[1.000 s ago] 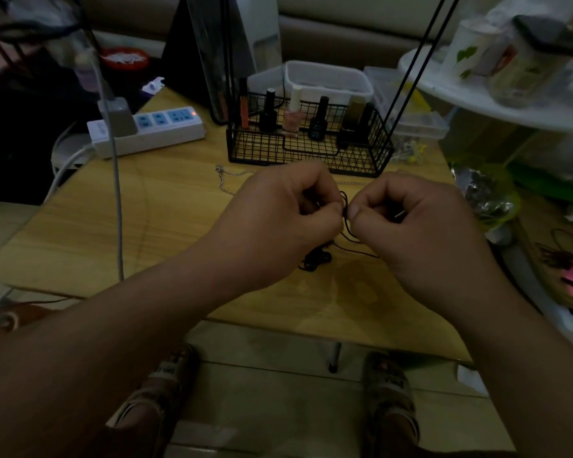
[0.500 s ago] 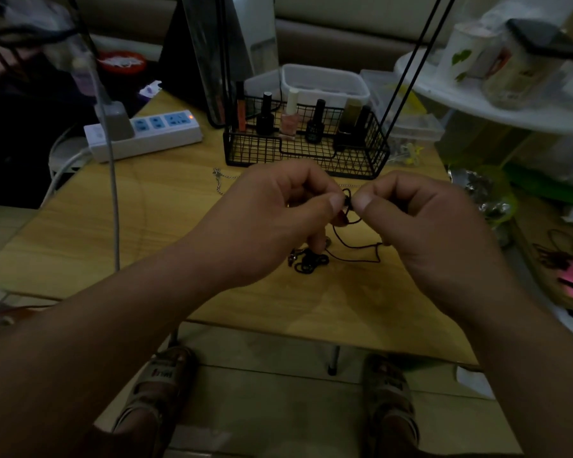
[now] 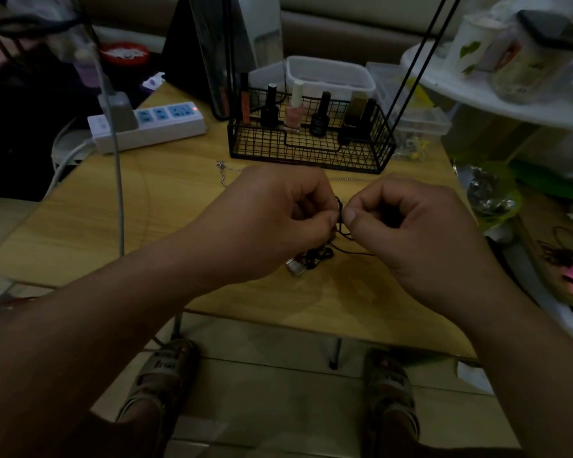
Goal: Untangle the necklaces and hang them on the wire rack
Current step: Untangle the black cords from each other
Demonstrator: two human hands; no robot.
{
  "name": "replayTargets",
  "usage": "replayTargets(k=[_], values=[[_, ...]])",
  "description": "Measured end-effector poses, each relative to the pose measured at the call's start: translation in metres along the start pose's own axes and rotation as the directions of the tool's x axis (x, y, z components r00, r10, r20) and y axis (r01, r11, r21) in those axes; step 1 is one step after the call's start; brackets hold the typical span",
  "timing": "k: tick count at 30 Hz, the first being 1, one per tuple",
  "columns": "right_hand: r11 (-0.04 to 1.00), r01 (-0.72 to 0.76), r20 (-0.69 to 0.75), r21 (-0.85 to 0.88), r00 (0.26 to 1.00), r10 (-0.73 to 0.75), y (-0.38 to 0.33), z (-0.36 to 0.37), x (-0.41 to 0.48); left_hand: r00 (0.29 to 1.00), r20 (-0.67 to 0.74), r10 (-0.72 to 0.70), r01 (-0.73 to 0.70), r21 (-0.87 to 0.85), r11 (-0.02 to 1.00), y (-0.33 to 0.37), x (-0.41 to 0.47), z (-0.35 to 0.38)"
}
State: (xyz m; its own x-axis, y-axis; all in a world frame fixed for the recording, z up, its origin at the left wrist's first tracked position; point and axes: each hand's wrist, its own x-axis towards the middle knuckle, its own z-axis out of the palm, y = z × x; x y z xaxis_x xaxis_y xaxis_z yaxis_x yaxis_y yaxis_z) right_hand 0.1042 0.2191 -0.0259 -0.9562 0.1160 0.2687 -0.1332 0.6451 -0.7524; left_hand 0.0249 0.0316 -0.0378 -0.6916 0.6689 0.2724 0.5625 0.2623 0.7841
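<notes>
Left hand (image 3: 278, 219) + right hand (image 3: 411, 233) nearly touching, just above wooden table (image 3: 113, 219). Each pinching black cord necklace (image 3: 320, 256) btw thumb and curled fingers, at what looks like a knot. Rest of cord bunched on tabletop below, silver pendant (image 3: 296, 267) at its edge. Silver chain necklace (image 3: 224, 175) flat behind hands, near wire rack (image 3: 311, 153) w/ nail polish bottles (image 3: 293, 115). No hanging done yet.

Risks: tighter knot or snapped cord if pulled apart too hard. Pendant snagged in loops if bunch lifted fast. Dim light, loops hard to read, wrong strand easily picked.
</notes>
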Motion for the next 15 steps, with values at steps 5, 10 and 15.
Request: replayTargets(k=[5,10,15], values=[[0.995,-0.027,0.037,0.095,0.999,0.023,-0.0046,0.0000,0.0008,1.000,0.002,0.009,-0.009,-0.041,0.999,0.0007,0.0009,-0.0011],[0.921,-0.170,0.132,0.350,0.982,0.131,-0.0018,-0.0013,0.0052,0.992,0.092,-0.090,0.115,-0.318,0.941,0.0040,0.0016,-0.0063],[0.819,-0.282,0.267,0.500,0.950,0.164,-0.0012,-0.0028,0.0058,0.975,0.176,-0.136,0.209,-0.521,0.827,0.0093,0.0021,-0.0077]])
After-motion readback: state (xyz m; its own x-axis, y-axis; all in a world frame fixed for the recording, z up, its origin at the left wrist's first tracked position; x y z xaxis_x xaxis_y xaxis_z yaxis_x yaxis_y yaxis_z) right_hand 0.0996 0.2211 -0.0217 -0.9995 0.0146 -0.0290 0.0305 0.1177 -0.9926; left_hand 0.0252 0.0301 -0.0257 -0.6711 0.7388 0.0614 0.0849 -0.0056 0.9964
